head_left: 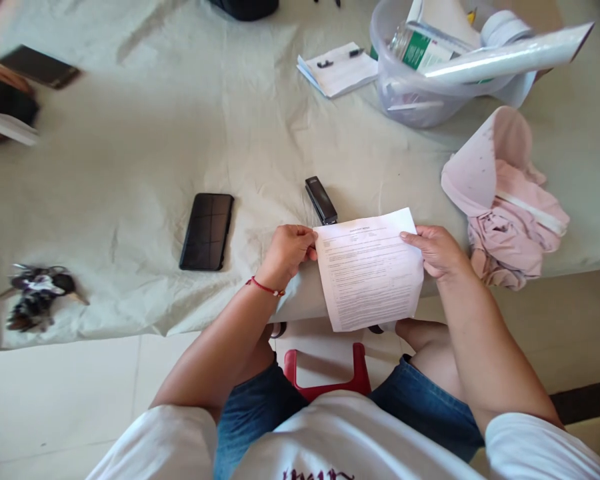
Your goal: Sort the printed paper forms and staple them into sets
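Both forearms reach up from 6 o'clock, elbows out. The left hand (pixel 287 250) pinches the printed sheet (pixel 369 270) at its 9 o'clock edge, the right hand (pixel 437 250) grips its 2 o'clock corner, fingers curled shut on the paper. The sheet hangs over the desk (pixel 130 153) edge, long axis roughly 12 to 6, tilted slightly. A black stapler (pixel 321 199) sits just past it at 11, and a phone (pixel 207 231) is farther out at 9.
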### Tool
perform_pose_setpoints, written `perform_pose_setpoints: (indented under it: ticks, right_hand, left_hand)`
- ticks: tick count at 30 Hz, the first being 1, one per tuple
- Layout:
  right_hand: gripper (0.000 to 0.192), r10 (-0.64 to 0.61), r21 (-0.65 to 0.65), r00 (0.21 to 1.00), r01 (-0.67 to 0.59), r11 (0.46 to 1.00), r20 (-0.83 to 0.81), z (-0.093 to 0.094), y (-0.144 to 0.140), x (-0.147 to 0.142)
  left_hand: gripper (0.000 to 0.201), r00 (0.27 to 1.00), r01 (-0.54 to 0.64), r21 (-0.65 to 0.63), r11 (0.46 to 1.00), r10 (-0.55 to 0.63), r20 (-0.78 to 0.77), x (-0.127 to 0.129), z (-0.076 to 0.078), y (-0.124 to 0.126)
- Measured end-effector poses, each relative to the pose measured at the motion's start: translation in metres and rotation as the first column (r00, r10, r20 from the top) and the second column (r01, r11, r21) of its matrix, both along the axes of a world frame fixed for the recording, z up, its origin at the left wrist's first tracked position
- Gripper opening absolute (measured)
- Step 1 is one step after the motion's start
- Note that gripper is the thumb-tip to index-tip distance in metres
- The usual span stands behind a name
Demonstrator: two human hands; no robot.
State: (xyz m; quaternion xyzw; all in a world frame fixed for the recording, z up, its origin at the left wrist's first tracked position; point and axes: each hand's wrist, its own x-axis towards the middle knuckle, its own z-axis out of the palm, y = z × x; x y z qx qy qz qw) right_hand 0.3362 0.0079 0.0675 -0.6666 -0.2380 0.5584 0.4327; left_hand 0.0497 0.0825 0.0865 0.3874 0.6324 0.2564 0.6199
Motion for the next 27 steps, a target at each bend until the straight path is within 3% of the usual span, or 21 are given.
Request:
perform_pose_setpoints:
  ticks: [8,18,20,24,27]
  right_hand:
    - [0.020,0.010,0.015,0.992,-0.012,1.000,0.123,0.000,0.012,0.011]
    - [0.030,0.063,0.074,0.976,-0.080,0.994,0.207,-0.005,0.022,0.019]
    - [0.033,0.074,0.073,0.974,-0.091,0.993,0.214,-0.007,0.024,0.021]
    - [0.037,0.066,0.072,0.968,-0.086,0.994,0.242,-0.010,0.026,0.022]
    - [0.038,0.044,0.075,0.966,-0.065,0.995,0.255,-0.009,0.025,0.022]
  left_hand:
    - [0.035,0.998,0.035,0.012,0.999,-0.034,-0.050,0.006,-0.007,0.003]
    - [0.030,0.997,0.061,-0.021,0.998,-0.062,-0.056,0.003,0.007,0.009]
    - [0.027,0.990,0.065,0.031,0.997,-0.060,-0.130,-0.001,0.012,0.015]
    - [0.021,0.945,0.111,0.258,0.960,-0.022,-0.325,0.004,0.016,0.034]
    - [0.041,0.867,0.272,0.391,0.879,-0.048,-0.496,0.019,0.015,0.049]
